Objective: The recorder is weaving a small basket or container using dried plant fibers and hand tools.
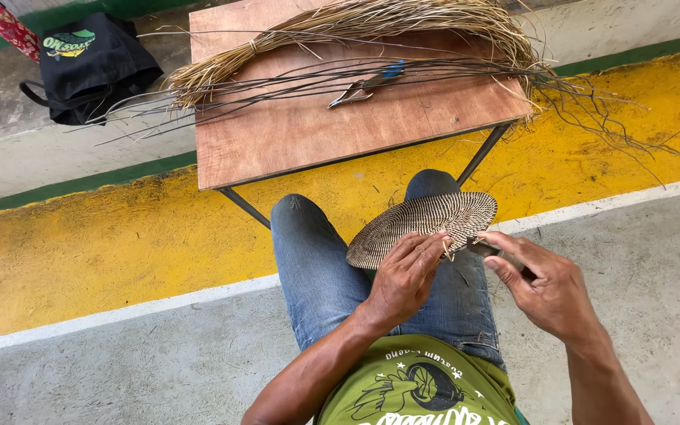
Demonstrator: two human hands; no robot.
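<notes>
Woven mat (423, 227) on lap, table (293, 134) ahead, bag (92, 67) left of it

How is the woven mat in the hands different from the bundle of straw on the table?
The woven mat is coiled tight into a flat oval with a dark and pale pattern; the straw bundle is loose, long, plain tan strands. The mat rests over the knee, held by the left hand, with the right hand at its edge; the bundle lies untouched on the wooden table. Both look like plant fibre.
</notes>
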